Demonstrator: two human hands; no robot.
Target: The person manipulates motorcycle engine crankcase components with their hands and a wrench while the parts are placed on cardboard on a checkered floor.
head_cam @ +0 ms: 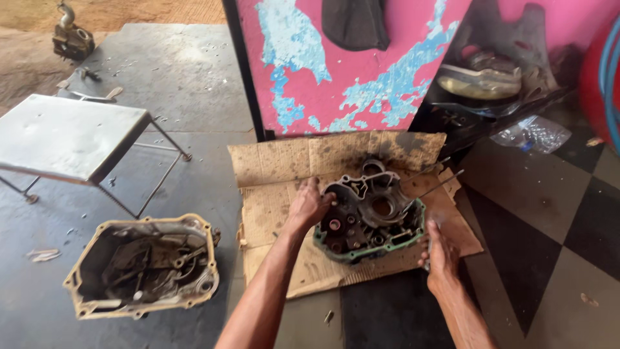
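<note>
At the centre of the frame an engine crankcase half lies flat on oil-stained cardboard, which keeps it off the floor. The left hand grips its left edge, fingers curled over the rim, steadying it. The right hand closes on its lower right corner by the green gasket. A second casing sits lower left, below a metal stool.

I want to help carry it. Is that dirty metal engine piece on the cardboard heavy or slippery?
Probably heavy: the engine case looks like thick cast metal. Likely slippery too, since dark oily stains mark the cardboard under it. Both hands, left hand and right hand, are on it.
</note>
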